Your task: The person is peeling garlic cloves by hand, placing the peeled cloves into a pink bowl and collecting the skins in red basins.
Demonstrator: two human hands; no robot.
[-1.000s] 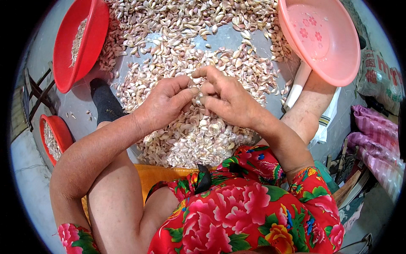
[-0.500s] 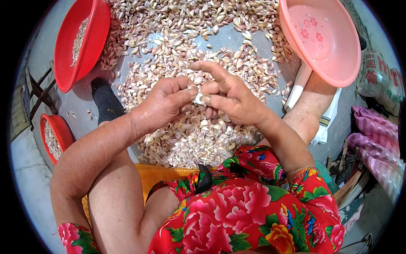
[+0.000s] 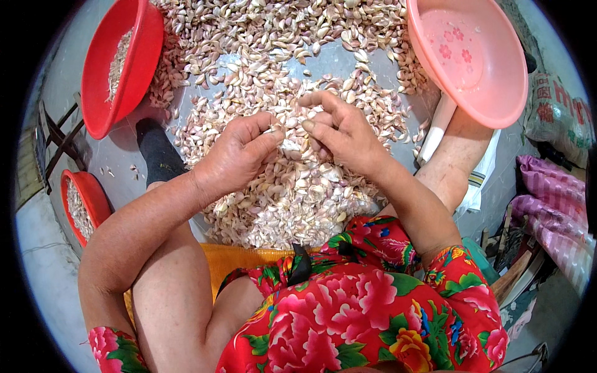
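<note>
Both my hands hover over a wide heap of loose garlic cloves [image 3: 267, 214], pale with purplish skins. My left hand [image 3: 239, 152] is closed in a pinch, with a small pale garlic clove [image 3: 276, 130] partly showing at its thumb and fingertips. A short gap to the right, my right hand [image 3: 348, 135] has its thumb pressed toward the curled fingers, while the index finger arches above. Whatever lies between those fingers is too small or hidden to make out.
A large red basin [image 3: 148, 59] holding cloves leans at the far left, with a smaller red basin [image 3: 94, 202] of cloves nearer. A pink basin [image 3: 497, 93] stands tilted at the far right. Purple striped bags [image 3: 553, 193] lie on the right.
My hands have drawn slightly apart. The right hand has moved a little right, its fingers now more curled; the pale piece between the hands no longer shows there.
</note>
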